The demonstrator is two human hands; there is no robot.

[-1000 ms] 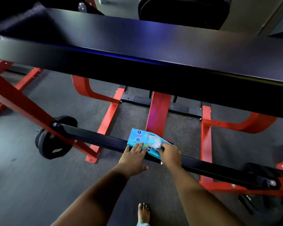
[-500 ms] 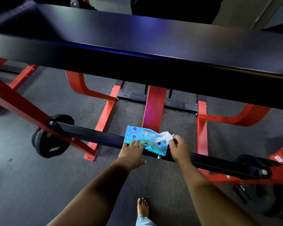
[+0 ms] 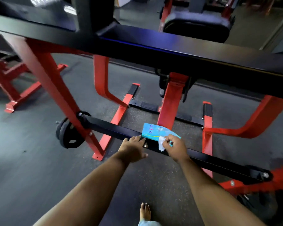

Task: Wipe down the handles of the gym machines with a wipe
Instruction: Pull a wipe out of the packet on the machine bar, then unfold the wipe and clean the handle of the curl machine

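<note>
Since half a second ago, the white wipe [image 3: 161,143] has come further out of the blue pack [image 3: 155,131] and now hangs below the right hand [image 3: 176,147], whose thumb and fingertips pinch it. Just left of those fingers, the left hand [image 3: 133,148] rests flat, fingers straight, on the black bar [image 3: 114,128], at the pack's near edge. The right hand hides the pack's right end. A bare foot [image 3: 145,211] is cut off below. Pack print is unreadable.
</note>
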